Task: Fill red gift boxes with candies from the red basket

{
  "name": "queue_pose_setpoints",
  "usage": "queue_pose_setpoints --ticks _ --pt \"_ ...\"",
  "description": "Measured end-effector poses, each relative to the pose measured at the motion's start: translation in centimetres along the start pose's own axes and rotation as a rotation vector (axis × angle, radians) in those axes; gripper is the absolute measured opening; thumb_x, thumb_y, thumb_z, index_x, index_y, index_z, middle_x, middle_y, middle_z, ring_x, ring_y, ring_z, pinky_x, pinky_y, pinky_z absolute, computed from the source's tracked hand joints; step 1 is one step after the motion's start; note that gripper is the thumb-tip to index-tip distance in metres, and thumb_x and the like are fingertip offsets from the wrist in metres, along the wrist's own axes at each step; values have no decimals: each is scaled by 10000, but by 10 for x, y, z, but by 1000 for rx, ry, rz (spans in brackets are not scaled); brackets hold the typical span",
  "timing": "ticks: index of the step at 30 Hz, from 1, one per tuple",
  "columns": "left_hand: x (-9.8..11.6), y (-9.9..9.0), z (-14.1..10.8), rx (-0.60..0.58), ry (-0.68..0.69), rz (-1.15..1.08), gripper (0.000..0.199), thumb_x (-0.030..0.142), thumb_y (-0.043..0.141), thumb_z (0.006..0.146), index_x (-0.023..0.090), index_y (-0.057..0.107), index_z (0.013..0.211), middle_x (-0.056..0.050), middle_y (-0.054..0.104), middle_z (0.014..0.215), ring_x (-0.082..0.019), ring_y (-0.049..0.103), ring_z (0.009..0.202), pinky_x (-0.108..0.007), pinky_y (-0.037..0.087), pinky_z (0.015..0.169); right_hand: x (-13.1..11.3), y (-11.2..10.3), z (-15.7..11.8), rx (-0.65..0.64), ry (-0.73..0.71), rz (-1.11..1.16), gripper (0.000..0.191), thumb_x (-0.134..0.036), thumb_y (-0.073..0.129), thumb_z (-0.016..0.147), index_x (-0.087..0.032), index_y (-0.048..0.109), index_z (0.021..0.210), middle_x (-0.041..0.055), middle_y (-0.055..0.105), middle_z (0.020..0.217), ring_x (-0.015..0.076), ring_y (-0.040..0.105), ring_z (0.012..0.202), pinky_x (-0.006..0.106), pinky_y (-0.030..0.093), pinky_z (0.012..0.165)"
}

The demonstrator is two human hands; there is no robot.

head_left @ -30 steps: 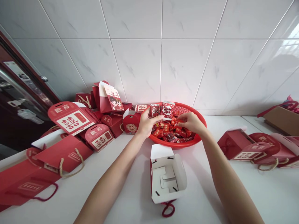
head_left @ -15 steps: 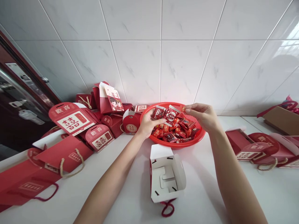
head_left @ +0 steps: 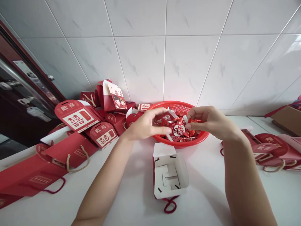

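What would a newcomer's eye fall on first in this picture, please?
Probably the bright red basket before the tiled wall, where the left hand and the right hand hold wrapped packets. Nearer the viewer stands an open, white-lined box; red boxes crowd the left side.

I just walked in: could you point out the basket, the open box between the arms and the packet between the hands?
Basket [head_left: 182, 144]: head view, on its near rim.
Open box [head_left: 167, 176]: head view, on its inner floor.
Packet [head_left: 179, 130]: head view, on its round white patch.
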State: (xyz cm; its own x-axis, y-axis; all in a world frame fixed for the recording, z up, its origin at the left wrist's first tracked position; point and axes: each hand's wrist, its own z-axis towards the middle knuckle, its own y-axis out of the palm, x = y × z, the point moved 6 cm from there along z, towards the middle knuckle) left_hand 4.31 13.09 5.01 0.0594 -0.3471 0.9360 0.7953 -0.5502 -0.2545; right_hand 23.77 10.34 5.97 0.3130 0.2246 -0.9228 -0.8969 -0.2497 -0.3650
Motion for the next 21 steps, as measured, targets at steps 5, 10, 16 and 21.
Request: queue_pose_setpoints --ticks 5,10,16,21 --pt "25 22 -27 -347 -13 414 395 311 825 800 190 714 1159 -39 759 1124 -224 697 1017 -322 522 900 -26 17 -22 -207 -91 -300 72 -257 713 828 -192 708 796 4 693 745 144 613 684 270 468 612" --pt "26 25 -43 -583 -32 580 358 269 767 840 217 730 1192 -37 779 1134 -217 711 1000 -268 500 838 -30 37 -34 -415 -168 -459 112 -187 624 891 -206 708 819 -11 695 761 129 576 663 254 432 606" --pt "19 22 -40 -620 -102 706 306 185 686 840 214 744 1139 -14 784 1057 -182 697 905 -238 476 768 -27 79 -33 -458 -244 -668 221 -30 593 863 -202 667 745 -37 597 650 101 459 589 264 279 580" --pt "5 26 -41 -718 -260 798 202 134 708 769 191 758 956 10 761 877 -149 662 774 -213 426 647 -20 118 -34 -551 -222 -994 252 52 541 720 -181 546 625 -59 355 517 99 213 503 308 163 566"
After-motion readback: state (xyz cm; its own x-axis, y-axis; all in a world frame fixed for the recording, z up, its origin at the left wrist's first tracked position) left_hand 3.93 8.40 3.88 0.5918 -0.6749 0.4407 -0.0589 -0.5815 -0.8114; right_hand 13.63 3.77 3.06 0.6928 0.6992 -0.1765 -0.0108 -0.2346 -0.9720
